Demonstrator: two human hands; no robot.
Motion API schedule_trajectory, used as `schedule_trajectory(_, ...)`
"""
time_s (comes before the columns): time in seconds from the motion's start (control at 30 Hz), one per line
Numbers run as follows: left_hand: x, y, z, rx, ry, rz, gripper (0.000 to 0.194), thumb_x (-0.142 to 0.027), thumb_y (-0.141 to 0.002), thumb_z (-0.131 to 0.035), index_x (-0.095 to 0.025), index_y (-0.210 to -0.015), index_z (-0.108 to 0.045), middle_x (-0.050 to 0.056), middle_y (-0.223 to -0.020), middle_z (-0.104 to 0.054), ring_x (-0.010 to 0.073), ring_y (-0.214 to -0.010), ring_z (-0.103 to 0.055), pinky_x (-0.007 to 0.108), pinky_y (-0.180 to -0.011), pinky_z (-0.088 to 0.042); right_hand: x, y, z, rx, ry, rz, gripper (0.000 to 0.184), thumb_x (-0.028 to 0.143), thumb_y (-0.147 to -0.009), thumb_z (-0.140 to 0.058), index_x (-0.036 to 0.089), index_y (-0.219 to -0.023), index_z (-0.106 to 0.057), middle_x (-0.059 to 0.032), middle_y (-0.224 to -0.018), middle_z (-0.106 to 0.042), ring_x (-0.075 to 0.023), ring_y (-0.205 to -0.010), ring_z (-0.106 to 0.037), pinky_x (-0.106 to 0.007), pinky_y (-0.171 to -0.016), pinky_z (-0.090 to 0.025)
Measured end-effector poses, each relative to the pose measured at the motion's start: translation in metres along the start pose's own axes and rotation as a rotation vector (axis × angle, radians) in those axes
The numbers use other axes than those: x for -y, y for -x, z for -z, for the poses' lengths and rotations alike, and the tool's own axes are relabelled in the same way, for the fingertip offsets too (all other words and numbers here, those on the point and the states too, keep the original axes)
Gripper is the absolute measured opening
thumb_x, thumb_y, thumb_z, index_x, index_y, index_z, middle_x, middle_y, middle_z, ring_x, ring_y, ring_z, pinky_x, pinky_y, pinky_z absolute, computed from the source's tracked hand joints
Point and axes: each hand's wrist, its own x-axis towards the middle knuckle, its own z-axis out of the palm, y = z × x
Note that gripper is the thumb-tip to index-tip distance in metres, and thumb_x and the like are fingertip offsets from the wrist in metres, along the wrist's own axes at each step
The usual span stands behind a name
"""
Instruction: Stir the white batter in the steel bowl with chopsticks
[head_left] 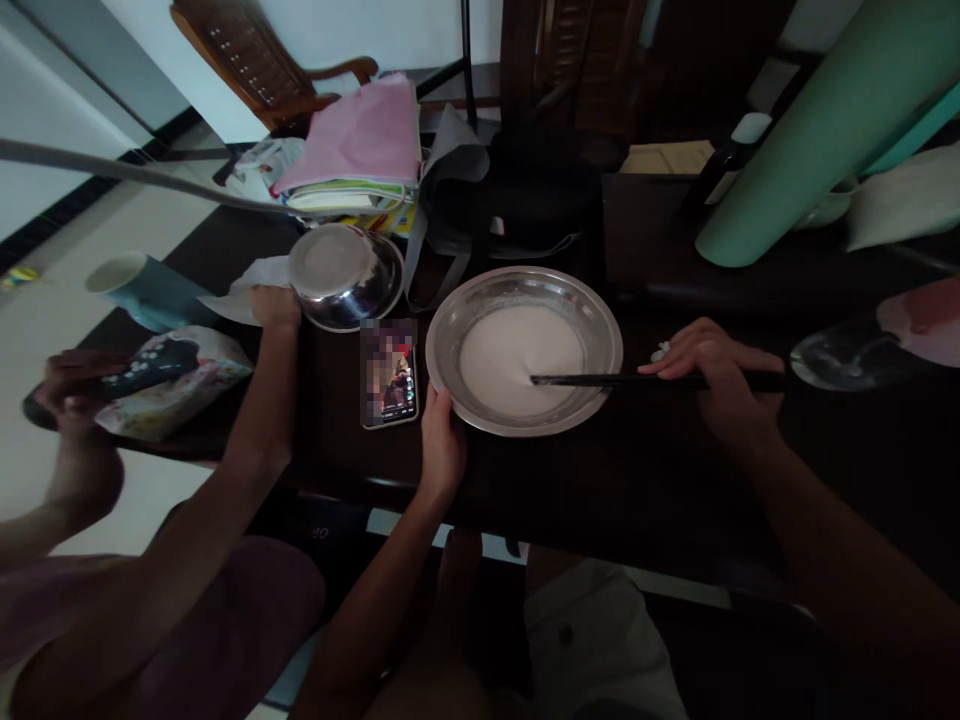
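Note:
A wide metal bowl [600, 330] stands on the dark table in front of me, part filled with a smooth, milky-white liquid [517, 345]. My left hand [442, 440] grips its near left rim, thumb up along the side. From the right, my right hand [720, 375] is closed around dark chopsticks [615, 381]. Their tips dip into the liquid near the middle of the bowl. Just left of my left hand lies a phone [397, 385] with a lit screen, partly blurred out.
At left, another person's hand [274, 305] touches white tissue beside an upturned metal bowl [334, 260]; their other hand [71, 385] holds a dark patterned item. A blue mug [146, 290], black bag [525, 205], green cylinder [787, 170] and clear glass [832, 355] surround the work area.

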Motion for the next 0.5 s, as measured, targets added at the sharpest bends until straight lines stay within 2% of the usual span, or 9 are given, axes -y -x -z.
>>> schedule_trajectory(0.17,0.000,0.000,-0.001,-0.023,0.036,0.009,0.039,-0.048,-0.099,-0.054,-0.021,-0.119,-0.073,0.007,-0.137,-0.068,0.0258,-0.140,-0.053,0.036,-0.122,-0.037,0.000,0.008,-0.015,0.253,0.025,0.102,0.020,0.018,-0.097,-0.062,0.030,-0.091,-0.076,0.0017,-0.093,-0.083,-0.0219,-0.080,-0.064,-0.041,-0.069,-0.051)
schedule_trajectory(0.23,0.000,0.000,-0.001,-0.024,0.015,0.013,0.038,-0.049,-0.099,-0.055,-0.022,-0.118,-0.073,0.007,-0.137,-0.068,0.0257,-0.141,-0.053,0.036,-0.122,-0.037,0.000,0.010,-0.020,0.291,0.073,0.137,0.017,0.017,-0.094,-0.067,0.030,-0.096,-0.077,0.0014,-0.100,-0.083,-0.0215,-0.082,-0.065,-0.041,-0.072,-0.052)
schedule_trajectory(0.3,0.001,-0.001,0.000,-0.022,0.036,0.020,0.038,-0.050,-0.097,-0.056,-0.023,-0.118,-0.073,0.006,-0.137,-0.068,0.0254,-0.140,-0.054,0.036,-0.121,-0.037,-0.001,0.009,-0.020,0.273,0.121,0.144,0.016,0.017,-0.093,-0.068,0.030,-0.098,-0.077,0.0003,-0.102,-0.083,-0.0217,-0.083,-0.064,-0.042,-0.074,-0.052)
schedule_trajectory(0.37,0.002,-0.001,-0.001,-0.023,0.085,0.033,0.038,-0.049,-0.096,-0.057,-0.023,-0.120,-0.072,0.005,-0.136,-0.068,0.0244,-0.138,-0.055,0.035,-0.120,-0.039,-0.002,0.008,-0.015,0.200,0.152,0.145,0.016,0.018,-0.094,-0.065,0.029,-0.095,-0.077,-0.0010,-0.098,-0.083,-0.0225,-0.081,-0.063,-0.043,-0.074,-0.051)
schedule_trajectory(0.5,0.001,-0.001,-0.002,-0.025,0.107,0.045,0.038,-0.047,-0.097,-0.057,-0.023,-0.122,-0.071,0.006,-0.135,-0.069,0.0232,-0.137,-0.056,0.034,-0.120,-0.039,0.002,0.002,-0.001,0.022,0.082,0.073,0.032,0.023,-0.101,-0.054,0.031,-0.079,-0.075,-0.0005,-0.078,-0.079,-0.0245,-0.076,-0.063,-0.044,-0.071,-0.049)
